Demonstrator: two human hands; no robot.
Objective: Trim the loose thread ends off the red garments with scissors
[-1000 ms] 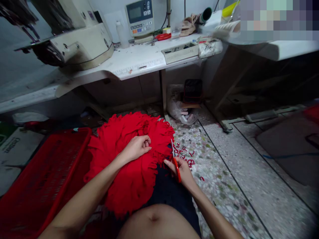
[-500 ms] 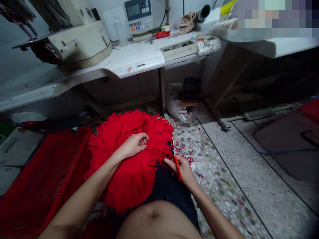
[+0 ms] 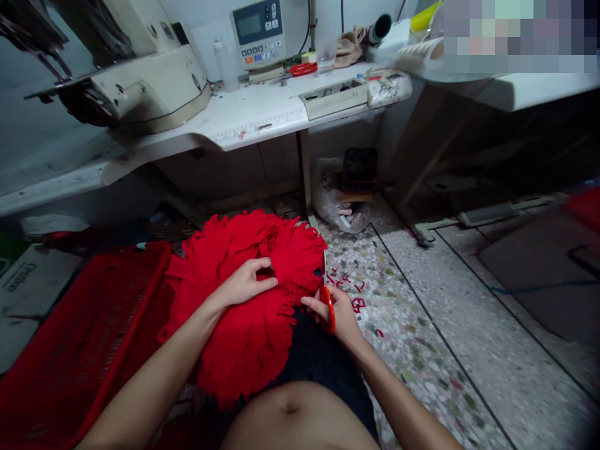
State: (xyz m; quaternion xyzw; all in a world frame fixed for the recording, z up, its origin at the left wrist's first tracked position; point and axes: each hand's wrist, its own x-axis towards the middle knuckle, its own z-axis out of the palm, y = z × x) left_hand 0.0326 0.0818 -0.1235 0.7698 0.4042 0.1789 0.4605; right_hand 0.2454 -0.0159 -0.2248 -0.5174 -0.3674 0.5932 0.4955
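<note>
"What's just changed in your hands?"

"The thumb and forefinger of my left hand [image 3: 242,284] were curled close together half a second ago; now they stand wide apart over the red cloth [image 3: 253,344]. My right hand [image 3: 344,312] has edged inward and slightly forward, its fingers wrapped round the scissors [image 3: 329,309]."

"Is the left one gripping anything?"

"I can't tell about the fingers tucked underneath; the thumb and forefinger show a gap. I'd judge I'm adjusting my hold, with the cloth's frayed right side kept near the blades for snipping. Whether the blades are parted is too fine to see."

"And where is the cloth?"

"Heaped over my lap, across my dark trousers [image 3: 321,369], its ragged strips fanning out all round."

"How's your room to move?"

"Best on my right: past the cloth's edge my scissor arm reaches over the floor [image 3: 417,331], where red snippets [image 3: 359,305] lie. On my left the basket [image 3: 164,255] stands just beside the heap, so it's tighter. Ahead, the worktop [image 3: 262,119] juts out above."
</note>
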